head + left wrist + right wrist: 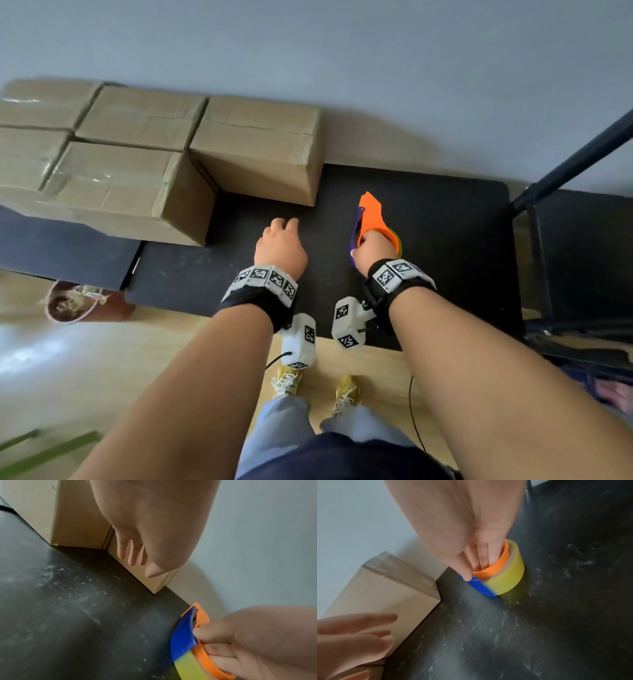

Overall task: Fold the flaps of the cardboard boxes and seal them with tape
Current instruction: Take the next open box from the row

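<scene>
My right hand [371, 248] holds the tape dispenser [371, 219], an orange and blue plastic frame with a roll of yellowish tape [508, 577] on it. The right-wrist view shows my fingers [489, 553] pushed down into the orange ring at the core of the roll while the thumb presses on the blue guard, so this grip is closed round the dispenser. The dispenser sits on the black tabletop [445, 240], its orange nose pointing away from me toward the wall [342, 51]. My left hand [281, 246] hovers above the tabletop just left of the dispenser, apart from it, holding nothing; its fingers [132, 553] hang loosely, close together, reaching toward the nearest cardboard box [260, 147]. That grip is slack and empty. The nearest box stands closed at the back of the tabletop against the wall, with tape along its top seam. More closed boxes [130, 164] are packed to its left, side by side, some with shiny clear tape across their tops; the front one juts past the edge of the tabletop. On the wooden floor [102, 359] below, at the left, stands a round bin [68, 305], and a dark metal frame [565, 164] rises at the right.
</scene>
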`<action>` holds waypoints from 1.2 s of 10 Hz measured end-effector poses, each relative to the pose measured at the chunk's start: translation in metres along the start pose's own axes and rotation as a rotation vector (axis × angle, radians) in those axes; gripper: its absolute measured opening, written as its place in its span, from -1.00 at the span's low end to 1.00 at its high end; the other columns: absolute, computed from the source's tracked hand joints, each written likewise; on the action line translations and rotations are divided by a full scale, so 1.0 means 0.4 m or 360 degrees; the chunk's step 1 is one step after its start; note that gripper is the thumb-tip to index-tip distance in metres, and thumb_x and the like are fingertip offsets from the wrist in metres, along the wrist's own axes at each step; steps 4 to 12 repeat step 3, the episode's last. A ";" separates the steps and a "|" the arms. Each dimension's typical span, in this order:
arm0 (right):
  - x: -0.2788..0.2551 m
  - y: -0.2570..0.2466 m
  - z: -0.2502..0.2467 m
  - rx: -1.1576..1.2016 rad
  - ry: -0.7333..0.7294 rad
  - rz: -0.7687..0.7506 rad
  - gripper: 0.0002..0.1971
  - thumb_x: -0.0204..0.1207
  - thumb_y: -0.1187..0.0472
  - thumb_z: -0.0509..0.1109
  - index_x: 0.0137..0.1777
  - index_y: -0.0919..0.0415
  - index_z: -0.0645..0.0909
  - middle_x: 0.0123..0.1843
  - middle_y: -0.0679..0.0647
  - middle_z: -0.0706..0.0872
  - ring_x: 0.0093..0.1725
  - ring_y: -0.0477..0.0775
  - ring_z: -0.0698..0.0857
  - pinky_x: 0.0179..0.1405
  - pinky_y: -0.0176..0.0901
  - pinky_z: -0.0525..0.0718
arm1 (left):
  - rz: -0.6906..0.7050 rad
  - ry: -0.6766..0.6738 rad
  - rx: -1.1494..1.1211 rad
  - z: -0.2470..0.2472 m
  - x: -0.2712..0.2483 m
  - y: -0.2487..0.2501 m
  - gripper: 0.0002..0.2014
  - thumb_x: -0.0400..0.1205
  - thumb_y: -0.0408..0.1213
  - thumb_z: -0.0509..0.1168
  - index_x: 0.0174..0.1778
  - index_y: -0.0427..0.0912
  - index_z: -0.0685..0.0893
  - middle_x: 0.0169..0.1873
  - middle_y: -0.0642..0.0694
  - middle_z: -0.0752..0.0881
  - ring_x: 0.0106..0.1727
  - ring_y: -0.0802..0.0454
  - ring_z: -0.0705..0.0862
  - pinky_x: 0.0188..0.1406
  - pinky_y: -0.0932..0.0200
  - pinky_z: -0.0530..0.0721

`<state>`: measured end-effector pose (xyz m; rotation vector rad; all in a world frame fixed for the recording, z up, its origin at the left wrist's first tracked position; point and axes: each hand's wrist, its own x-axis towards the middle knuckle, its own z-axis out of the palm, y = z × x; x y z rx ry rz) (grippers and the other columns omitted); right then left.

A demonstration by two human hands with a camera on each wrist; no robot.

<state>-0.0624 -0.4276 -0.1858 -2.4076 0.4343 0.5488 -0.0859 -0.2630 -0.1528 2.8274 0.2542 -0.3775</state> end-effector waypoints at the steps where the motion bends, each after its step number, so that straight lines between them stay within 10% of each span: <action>1: -0.007 -0.045 0.007 -0.0065 -0.0068 -0.0060 -0.51 0.57 0.27 0.32 0.51 0.27 0.48 0.33 0.26 0.67 0.28 0.27 0.65 -0.03 -0.16 0.43 | -0.0036 0.0059 -0.0007 -0.020 -0.021 -0.036 -0.48 0.66 -0.34 0.10 0.58 -0.09 0.29 0.50 -0.15 0.34 0.44 -0.17 0.38 0.34 -0.02 0.42; 12: -0.051 -0.105 -0.025 -0.0157 0.0001 -0.0170 -0.61 0.62 0.20 0.24 0.42 0.28 0.54 0.27 0.25 0.68 0.25 0.30 0.67 0.03 -0.03 0.56 | -0.0002 0.0147 0.0033 -0.065 -0.043 -0.081 -0.48 0.65 -0.31 0.14 0.58 -0.10 0.29 0.49 -0.15 0.36 0.44 -0.17 0.39 0.34 -0.01 0.44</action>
